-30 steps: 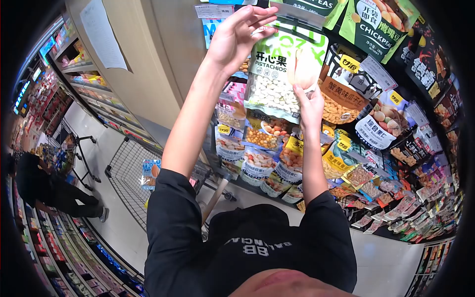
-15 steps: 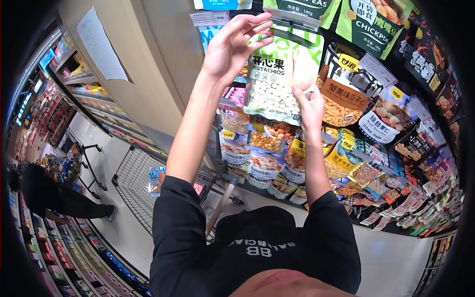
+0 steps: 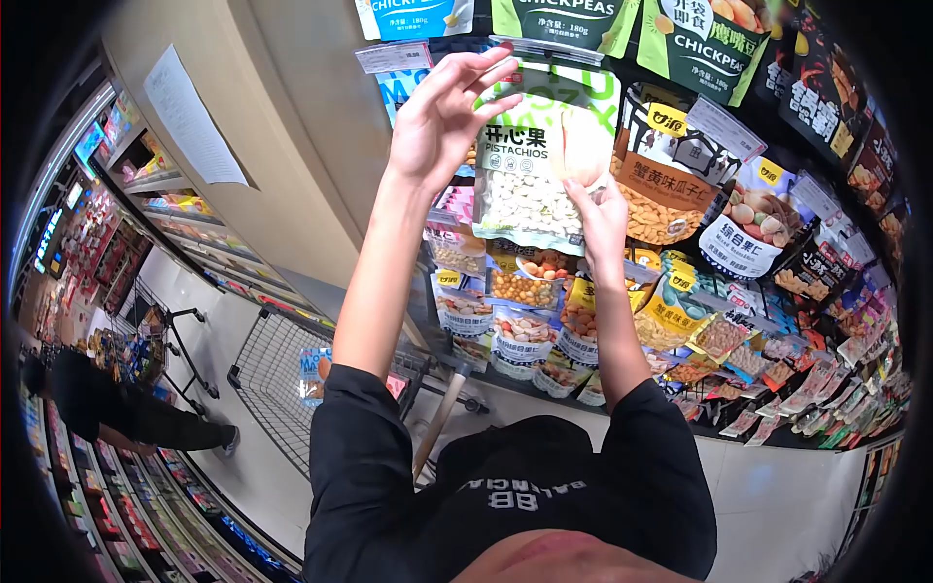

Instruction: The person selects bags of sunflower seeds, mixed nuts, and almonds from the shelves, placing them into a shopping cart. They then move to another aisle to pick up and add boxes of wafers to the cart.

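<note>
A green and white pistachio bag [image 3: 530, 199], with a clear lower half showing the nuts, is upright in front of the snack display. My right hand [image 3: 600, 219] grips its right side, thumb across the front. Beside the bag's upper left, my left hand [image 3: 434, 131] is raised with fingers stretched out and apart, fingertips near the bag's top edge and a shelf label strip [image 3: 546, 49]. Green chickpea bags [image 3: 569, 21] hang above. To the right of my right hand hangs a brown and white bag of seed kernels [image 3: 669, 189].
More nut bags [image 3: 525, 340] hang below. A wire shopping cart [image 3: 277, 374] with a blue bag [image 3: 313, 374] in it stands at my left, beside a beige pillar [image 3: 282, 126]. Farther left, a person [image 3: 126, 403] in dark clothes is near another cart [image 3: 175, 335].
The view has shifted slightly, showing more of the chickpea bags above. Both hands stay much the same relative to the pistachio bag. The person at left appears slightly lower and farther right.
</note>
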The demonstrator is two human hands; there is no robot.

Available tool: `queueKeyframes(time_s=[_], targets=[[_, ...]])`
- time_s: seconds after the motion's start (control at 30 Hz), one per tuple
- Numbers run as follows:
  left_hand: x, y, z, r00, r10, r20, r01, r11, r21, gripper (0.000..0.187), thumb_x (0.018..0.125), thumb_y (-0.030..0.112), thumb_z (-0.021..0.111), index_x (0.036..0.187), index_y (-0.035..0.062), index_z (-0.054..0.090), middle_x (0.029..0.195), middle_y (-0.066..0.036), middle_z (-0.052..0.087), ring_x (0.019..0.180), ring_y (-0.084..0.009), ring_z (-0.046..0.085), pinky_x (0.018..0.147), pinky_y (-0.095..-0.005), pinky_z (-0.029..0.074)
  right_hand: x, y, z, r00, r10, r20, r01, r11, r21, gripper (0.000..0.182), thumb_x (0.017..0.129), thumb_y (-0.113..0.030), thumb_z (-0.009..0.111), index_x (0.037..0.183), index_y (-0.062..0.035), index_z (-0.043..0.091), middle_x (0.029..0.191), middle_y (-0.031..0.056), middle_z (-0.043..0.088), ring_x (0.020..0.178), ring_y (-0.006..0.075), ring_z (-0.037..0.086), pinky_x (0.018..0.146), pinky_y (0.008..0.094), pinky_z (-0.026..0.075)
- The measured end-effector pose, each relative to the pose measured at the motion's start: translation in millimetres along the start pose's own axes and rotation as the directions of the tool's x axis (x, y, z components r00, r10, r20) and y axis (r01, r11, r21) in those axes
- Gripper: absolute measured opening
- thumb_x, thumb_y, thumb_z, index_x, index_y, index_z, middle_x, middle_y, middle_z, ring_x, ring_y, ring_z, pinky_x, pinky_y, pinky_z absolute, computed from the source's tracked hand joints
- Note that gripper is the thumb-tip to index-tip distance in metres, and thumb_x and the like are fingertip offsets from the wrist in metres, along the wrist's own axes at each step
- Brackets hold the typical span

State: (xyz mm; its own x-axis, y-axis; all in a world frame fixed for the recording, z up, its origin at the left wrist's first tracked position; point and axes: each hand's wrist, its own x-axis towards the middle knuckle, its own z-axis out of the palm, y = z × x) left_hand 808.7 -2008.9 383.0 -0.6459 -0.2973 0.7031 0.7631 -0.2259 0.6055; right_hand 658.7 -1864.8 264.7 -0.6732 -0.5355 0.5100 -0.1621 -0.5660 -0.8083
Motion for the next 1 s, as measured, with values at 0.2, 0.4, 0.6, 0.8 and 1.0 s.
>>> queueKeyframes(time_s=[0.2,0.4,0.6,0.8,1.0], targets=[[-1.9,-1.4,4.3,1.0,0.009,0.001,-0.009,1.0,-0.011,0.031,0.097,0.03,0.045,0.109,0.0051,0.059,0.144,-0.024,0.036,0.135,-0.038,0.034,0.11,-0.0553,0.029,7.8,7.2,-2.3,1.0,-0.007,-0.007,0.006,0.999,-0.054,0.012,0.086,-0.005,0.067,0.088,-0.004,0.055,0.08,-0.0023,0.057,0.072,0.0032,0.05,0.067,0.0193,0.041],[-8.6,-6.7,2.2,0.999,-0.003,-0.048,0.0,0.999,-0.052,0.029,0.098,0.023,0.045,0.111,0.0011,0.058,0.13,-0.017,0.052,0.126,-0.0322,0.047,0.099,-0.05,0.044,26.3,37.3,-15.5,0.996,-0.086,0.003,0.085,0.974,-0.21,0.02,0.086,-0.013,0.069,0.094,0.0003,0.057,0.088,0.0057,0.065,0.081,0.0107,0.059,0.074,0.0258,0.046],[-59.9,-33.1,-24.0,0.969,-0.21,-0.132,0.225,0.967,0.116,0.032,0.098,0.034,0.044,0.105,0.0055,0.057,0.129,-0.022,0.055,0.117,-0.0313,0.055,0.1,-0.0435,0.043,44.0,62.6,-28.5,0.992,-0.126,-0.02,0.098,0.854,-0.51,0.052,0.083,-0.04,0.069,0.104,0.0048,0.052,0.094,0.0247,0.065,0.092,0.0351,0.065,0.081,0.0389,0.048],[-229.6,-89.6,-52.3,0.764,-0.544,-0.346,0.637,0.72,0.274,0.027,0.097,0.029,0.052,0.101,0.004,0.059,0.109,-0.01,0.063,0.097,-0.0154,0.061,0.084,-0.0307,0.048,-1.3,33.0,-6.6,0.962,-0.274,0.011,0.219,0.743,-0.632,0.08,0.082,-0.025,0.072,0.137,0.0107,0.026,0.136,0.0299,0.038,0.126,0.0359,0.043,0.107,0.0425,0.032],[-429.8,-71.0,-58.5,0.527,-0.617,-0.585,0.821,0.546,0.163,0.021,0.098,0.024,0.052,0.098,0.0038,0.059,0.095,-0.004,0.064,0.086,-0.0101,0.061,0.076,-0.0251,0.048,-94.9,40.1,21.1,0.932,-0.299,0.205,0.352,0.88,-0.318,0.055,0.085,0.001,0.057,0.134,0.0027,0.034,0.135,0.0188,0.043,0.126,0.0274,0.041,0.108,0.0419,0.029]])
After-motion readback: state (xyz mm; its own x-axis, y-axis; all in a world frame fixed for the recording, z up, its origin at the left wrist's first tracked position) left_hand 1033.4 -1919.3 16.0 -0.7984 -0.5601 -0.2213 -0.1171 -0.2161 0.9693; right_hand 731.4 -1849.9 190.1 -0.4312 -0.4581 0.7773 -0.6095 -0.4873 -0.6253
